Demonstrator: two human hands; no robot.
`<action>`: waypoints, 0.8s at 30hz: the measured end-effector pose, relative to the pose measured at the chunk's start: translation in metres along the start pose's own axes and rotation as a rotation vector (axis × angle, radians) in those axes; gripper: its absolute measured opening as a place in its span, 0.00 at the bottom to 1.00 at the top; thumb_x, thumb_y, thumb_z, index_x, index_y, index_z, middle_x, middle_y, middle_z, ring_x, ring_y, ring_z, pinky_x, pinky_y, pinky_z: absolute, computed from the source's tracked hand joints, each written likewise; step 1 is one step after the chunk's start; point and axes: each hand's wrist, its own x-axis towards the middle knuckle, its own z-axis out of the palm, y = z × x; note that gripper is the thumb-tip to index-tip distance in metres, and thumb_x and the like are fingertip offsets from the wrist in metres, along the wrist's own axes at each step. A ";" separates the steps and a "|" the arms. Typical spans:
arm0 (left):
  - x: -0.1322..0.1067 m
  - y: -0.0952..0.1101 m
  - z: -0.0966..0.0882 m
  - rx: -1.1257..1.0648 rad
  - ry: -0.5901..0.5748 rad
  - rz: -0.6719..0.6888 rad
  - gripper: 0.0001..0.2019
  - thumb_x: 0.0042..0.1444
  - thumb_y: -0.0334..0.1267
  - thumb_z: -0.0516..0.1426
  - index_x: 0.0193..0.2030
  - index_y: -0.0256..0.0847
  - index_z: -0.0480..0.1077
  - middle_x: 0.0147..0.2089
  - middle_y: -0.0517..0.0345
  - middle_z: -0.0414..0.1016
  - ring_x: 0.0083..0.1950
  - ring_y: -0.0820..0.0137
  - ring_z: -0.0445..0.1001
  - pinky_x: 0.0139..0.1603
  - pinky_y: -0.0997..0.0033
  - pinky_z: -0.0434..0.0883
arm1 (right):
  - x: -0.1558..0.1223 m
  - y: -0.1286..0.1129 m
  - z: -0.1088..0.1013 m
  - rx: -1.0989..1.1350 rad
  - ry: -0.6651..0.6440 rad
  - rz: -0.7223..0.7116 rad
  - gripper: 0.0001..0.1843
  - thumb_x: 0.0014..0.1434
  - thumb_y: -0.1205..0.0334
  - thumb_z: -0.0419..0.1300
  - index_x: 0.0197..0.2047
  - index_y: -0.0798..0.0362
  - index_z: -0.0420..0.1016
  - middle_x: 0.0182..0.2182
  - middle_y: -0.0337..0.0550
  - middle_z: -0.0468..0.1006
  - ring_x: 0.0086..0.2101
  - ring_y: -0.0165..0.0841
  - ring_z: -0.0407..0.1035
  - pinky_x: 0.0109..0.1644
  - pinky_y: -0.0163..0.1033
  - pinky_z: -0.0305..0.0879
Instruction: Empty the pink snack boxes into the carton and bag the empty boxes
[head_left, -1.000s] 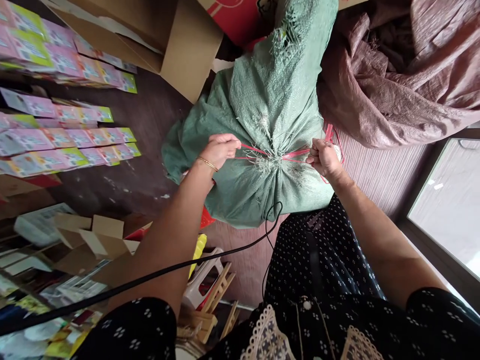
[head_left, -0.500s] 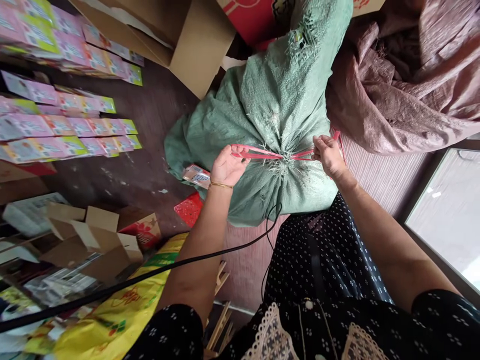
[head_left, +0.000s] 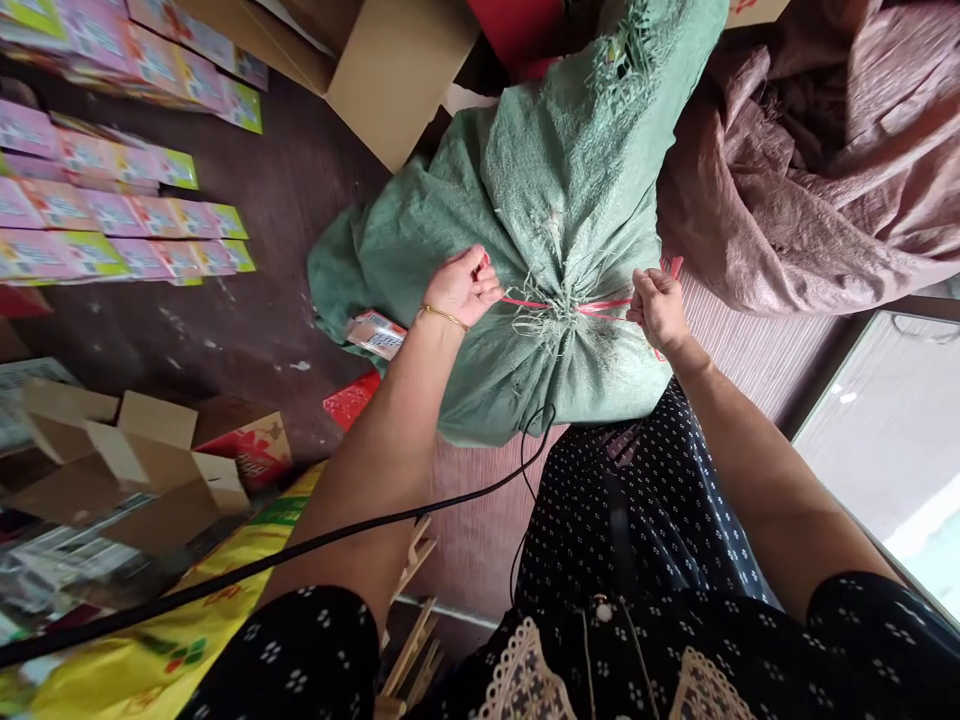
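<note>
Left hand (head_left: 466, 288) and right hand (head_left: 658, 308) grip red string (head_left: 606, 304) — stretched between them, across green sack (head_left: 525, 180).

The curled fingers of the right hand (head_left: 658, 305) and of the left hand (head_left: 466, 287) hide the parts of the red string (head_left: 526, 302) which they grip. The green woven sack (head_left: 570, 180) is cut off by the upper edge, and the mauve woven sack (head_left: 787, 215) by the right edge. The left forearm (head_left: 382, 430) covers one end of a small packet (head_left: 373, 332) and some of the yellow bag (head_left: 217, 600). Print on the pink cartons (head_left: 120, 222) is too blurred for reading.
</note>
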 end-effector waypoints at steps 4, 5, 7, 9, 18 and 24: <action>-0.004 -0.001 -0.003 -0.022 0.084 0.001 0.22 0.69 0.37 0.59 0.23 0.39 0.59 0.18 0.68 0.56 0.17 0.82 0.53 0.24 0.80 0.62 | -0.010 -0.009 -0.003 -0.086 0.032 -0.036 0.32 0.62 0.37 0.67 0.27 0.47 0.53 0.19 0.29 0.52 0.20 0.26 0.48 0.22 0.33 0.58; -0.009 0.001 0.000 -0.018 0.088 0.045 0.22 0.68 0.37 0.61 0.23 0.39 0.59 0.19 0.67 0.59 0.19 0.81 0.57 0.28 0.80 0.66 | -0.014 -0.014 -0.001 -0.147 0.018 -0.052 0.32 0.62 0.36 0.66 0.26 0.47 0.54 0.19 0.30 0.54 0.20 0.26 0.50 0.24 0.33 0.59; -0.020 0.005 0.015 0.031 0.035 0.171 0.19 0.63 0.37 0.65 0.25 0.39 0.63 0.23 0.64 0.65 0.25 0.78 0.67 0.36 0.76 0.72 | -0.023 -0.025 0.010 -0.305 -0.052 -0.114 0.31 0.62 0.37 0.68 0.26 0.48 0.58 0.20 0.32 0.59 0.23 0.27 0.54 0.27 0.34 0.61; -0.031 0.009 0.042 0.144 -0.093 0.291 0.14 0.59 0.37 0.68 0.28 0.39 0.68 0.28 0.61 0.72 0.34 0.73 0.75 0.43 0.73 0.74 | -0.026 -0.039 0.028 -0.460 -0.111 -0.199 0.29 0.59 0.40 0.72 0.25 0.49 0.61 0.21 0.34 0.62 0.26 0.29 0.58 0.33 0.35 0.63; -0.028 0.001 0.101 0.500 -0.199 0.575 0.08 0.58 0.30 0.66 0.33 0.41 0.71 0.36 0.58 0.73 0.47 0.65 0.75 0.50 0.73 0.70 | 0.015 -0.054 0.049 -0.470 0.047 -0.257 0.22 0.65 0.65 0.65 0.23 0.49 0.61 0.21 0.37 0.59 0.33 0.36 0.66 0.48 0.40 0.66; -0.035 -0.045 0.081 0.768 -0.277 0.474 0.12 0.54 0.22 0.63 0.25 0.40 0.71 0.29 0.59 0.70 0.35 0.68 0.68 0.44 0.73 0.66 | 0.025 -0.035 0.028 -0.297 0.078 -0.105 0.21 0.69 0.60 0.62 0.24 0.50 0.63 0.20 0.35 0.61 0.27 0.31 0.62 0.37 0.36 0.65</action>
